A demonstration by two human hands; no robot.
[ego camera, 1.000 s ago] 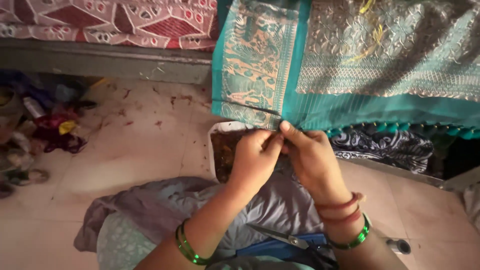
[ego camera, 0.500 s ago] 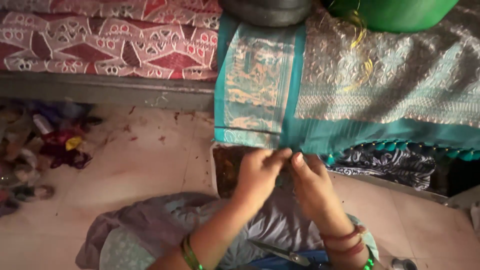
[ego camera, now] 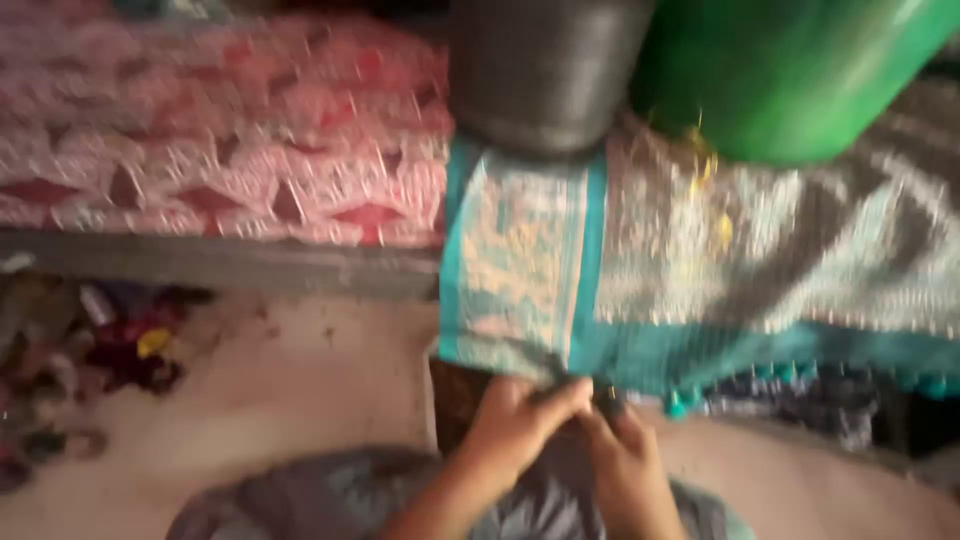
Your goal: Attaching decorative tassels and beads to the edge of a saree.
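1. Head view, the only one, and it is blurred throughout.
2. The left hand (ego camera: 520,425) and the right hand (ego camera: 625,465) meet low in the middle, touching each other at the fingertips.
3. Both sets of fingers are pressed together and pinch the lower edge of the teal cloth (ego camera: 520,270), where its hem hangs down.
4. What else sits between the fingertips is too blurred to tell; a small dark spot shows just above the right fingers.
5. The cloth spreads up and to the right from the fingers, with a pale gold patterned panel and a silver-grey patterned stretch (ego camera: 800,250) farther right.
6. A row of small teal tassels (ego camera: 790,378) hangs along the hem, right of the fingers.
7. Well above the fingers, a dark grey drum (ego camera: 545,70) stands on the cloth; its contents are out of sight.
8. Beside it, up and right of the fingers, a green drum (ego camera: 790,70) also rests on the cloth; its inside is hidden too.
9. Up and left of the fingers lies a red and pink patterned cloth (ego camera: 230,150).
10. Far left of the fingers, a heap of coloured scraps (ego camera: 90,350) lies on the pale floor (ego camera: 300,400).
11. Below the hands, grey cloth (ego camera: 300,500) covers the lap.
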